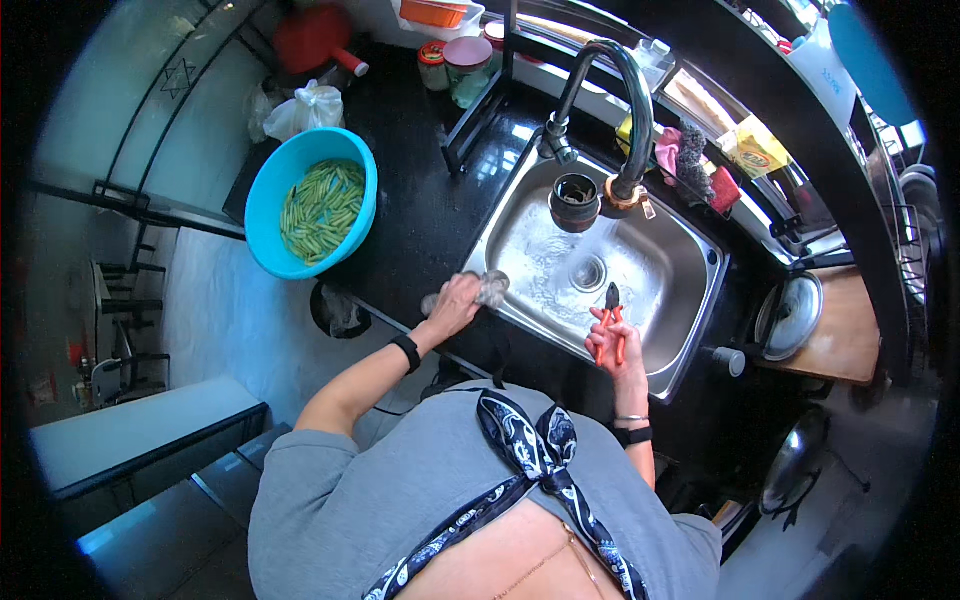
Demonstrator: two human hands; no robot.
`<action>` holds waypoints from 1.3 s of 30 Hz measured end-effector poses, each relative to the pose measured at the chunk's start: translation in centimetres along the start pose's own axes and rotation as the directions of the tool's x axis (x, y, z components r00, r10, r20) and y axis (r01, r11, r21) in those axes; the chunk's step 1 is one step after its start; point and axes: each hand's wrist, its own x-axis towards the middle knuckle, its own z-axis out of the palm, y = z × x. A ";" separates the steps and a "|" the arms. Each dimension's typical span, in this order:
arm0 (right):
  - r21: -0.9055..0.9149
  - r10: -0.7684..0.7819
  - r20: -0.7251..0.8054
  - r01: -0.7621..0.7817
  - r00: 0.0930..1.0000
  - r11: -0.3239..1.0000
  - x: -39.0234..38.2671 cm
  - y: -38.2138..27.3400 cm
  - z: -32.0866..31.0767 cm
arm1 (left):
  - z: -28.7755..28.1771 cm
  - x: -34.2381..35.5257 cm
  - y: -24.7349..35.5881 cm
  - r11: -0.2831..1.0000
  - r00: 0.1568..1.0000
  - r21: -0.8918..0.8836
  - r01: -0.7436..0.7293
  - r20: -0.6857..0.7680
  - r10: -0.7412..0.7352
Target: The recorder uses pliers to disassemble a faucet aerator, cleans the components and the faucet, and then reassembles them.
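My right hand (622, 352) is closed around the orange-red handles of a pair of pliers (612, 297), held over the near side of the steel sink (680, 345). Dark jaws on the pliers point away from me, toward the drain. At the sink's left corner, my left hand (459, 302) is closed on a crumpled greyish cloth (492, 289), which sticks out on both sides of the fingers. The cloth lies at the counter edge by the sink rim. Water runs from the black faucet (640, 110) into the sink. A black, round, cup-like piece (575, 212) is beside the spout.
On the black counter (405, 215) to the left stands a turquoise basin (268, 245) of green pods. Lidded jars (468, 72) and a white plastic bag (310, 108) are farther back. Sponges (690, 155) line the sink's back. A pot lid (797, 315) rests at right.
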 end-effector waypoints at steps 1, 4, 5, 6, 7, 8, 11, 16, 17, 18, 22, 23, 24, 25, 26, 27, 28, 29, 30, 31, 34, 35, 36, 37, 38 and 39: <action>0.014 0.005 -0.008 -0.005 1.000 1.000 -0.5 0.1 0.0 | -0.3 1.6 -0.4 0.999 0.999 0.041 0.028 -0.044 -0.026; -0.056 -0.042 -0.062 0.039 0.997 0.998 -1.6 -0.2 -0.3 | -3.1 8.5 -0.2 0.981 0.983 0.193 0.019 -0.183 0.016; -0.081 -0.048 -0.061 0.043 0.997 0.996 -1.7 -0.2 -0.1 | -3.6 9.7 -1.5 0.966 0.981 0.253 0.056 -0.192 -0.007; -0.060 -0.049 -0.074 0.045 0.996 0.997 -1.9 -0.5 -0.2 | -3.5 10.7 -1.9 0.951 0.996 0.306 0.048 -0.086 -0.022; -0.049 -0.064 -0.083 0.060 0.994 0.997 -2.1 -0.3 -0.5 | -3.6 11.2 -2.0 0.933 0.999 0.360 0.033 0.019 -0.043; -0.051 -0.066 -0.099 0.061 0.993 0.997 -2.1 0.1 -0.9 | -3.3 10.4 -2.4 0.912 0.990 0.408 -0.037 0.139 -0.022; -0.063 -0.084 -0.116 0.077 0.990 0.995 -2.3 -0.5 -1.6 | -0.5 7.3 -1.3 0.863 0.958 0.482 -0.153 0.287 0.009; -0.403 -0.205 -0.138 0.135 0.969 0.905 -4.1 0.5 1.7 | 2.3 0.9 1.5 0.998 0.999 -0.051 -0.034 0.031 0.035; -0.536 -0.196 -0.138 0.093 0.971 0.839 -4.0 0.9 2.4 | 1.8 0.8 2.0 0.986 0.995 -0.142 0.091 0.052 -0.085; -0.625 -0.183 -0.108 0.076 0.977 0.777 -3.6 1.2 2.8 | 1.3 0.7 2.5 0.987 0.996 -0.140 0.082 0.050 -0.076; -0.830 -0.099 -0.008 0.048 0.995 0.556 -2.2 3.0 5.5 | -2.3 0.9 3.3 0.923 0.980 -0.329 0.199 0.057 -0.191; -0.828 -0.104 -0.006 0.054 0.995 0.558 -1.7 3.7 6.5 | -3.3 0.8 3.0 0.908 0.965 -0.365 0.208 -0.075 -0.252; -0.860 -0.094 0.058 0.097 0.994 0.501 -1.3 4.3 7.7 | -4.3 0.6 1.8 0.947 0.951 -0.262 0.187 -0.193 -0.242; -0.884 -0.083 0.113 0.139 0.990 0.446 -0.8 4.7 8.5 | -5.4 0.7 0.7 0.972 0.929 -0.157 0.175 -0.300 -0.216; -0.892 -0.077 0.166 0.183 0.983 0.414 0.1 5.2 9.2 | -6.2 0.7 -0.1 0.981 0.936 -0.015 0.192 -0.298 -0.187; -0.890 -0.093 0.156 0.181 0.983 0.419 1.1 5.6 9.4 | -6.7 1.1 1.9 0.896 0.896 0.187 0.403 -0.283 -0.343; -0.919 -0.178 0.241 0.283 0.954 0.276 2.2 6.3 10.4 | -6.2 0.8 2.3 0.877 0.878 0.185 0.443 -0.287 -0.382; -0.922 -0.250 0.332 0.369 0.910 0.120 3.3 7.2 11.3 | -5.9 0.5 2.4 0.858 0.860 0.182 0.480 -0.290 -0.420; -0.921 -0.251 0.334 0.371 0.909 0.117 4.7 8.2 11.8 | -5.5 0.1 2.0 0.962 0.932 -0.060 0.266 -0.239 -0.273; -0.897 -0.353 0.423 0.441 0.834 -0.033 6.1 8.7 11.2 | -6.7 1.2 5.8 0.807 0.952 -0.527 0.267 0.014 -0.305; -0.771 -0.339 0.635 0.542 0.694 -0.334 6.3 10.6 14.3 | -5.4 1.7 8.0 0.051 0.855 -0.928 0.370 0.318 -0.410; -0.730 -0.270 0.664 0.525 0.697 -0.438 5.5 10.7 15.4 | -5.4 2.2 8.5 0.023 0.847 -0.944 0.329 0.285 -0.449; -0.731 -0.274 0.662 0.520 0.698 -0.442 5.4 10.2 15.5 | -5.4 2.5 8.1 -0.035 0.839 -0.943 0.331 0.311 -0.446; -0.737 -0.209 0.675 0.632 0.708 -0.239 5.3 9.3 15.3 | -5.5 2.7 7.6 -0.094 0.831 -0.939 0.332 0.338 -0.443; -0.713 -0.144 0.695 0.701 0.704 -0.018 5.1 8.2 15.2 | -5.6 2.7 7.1 -0.105 0.848 -0.942 0.317 0.332 -0.414; -0.610 -0.148 0.793 0.772 0.591 -0.179 4.2 6.2 15.2 | -5.9 2.9 7.0 -0.122 0.865 -0.946 0.301 0.325 -0.383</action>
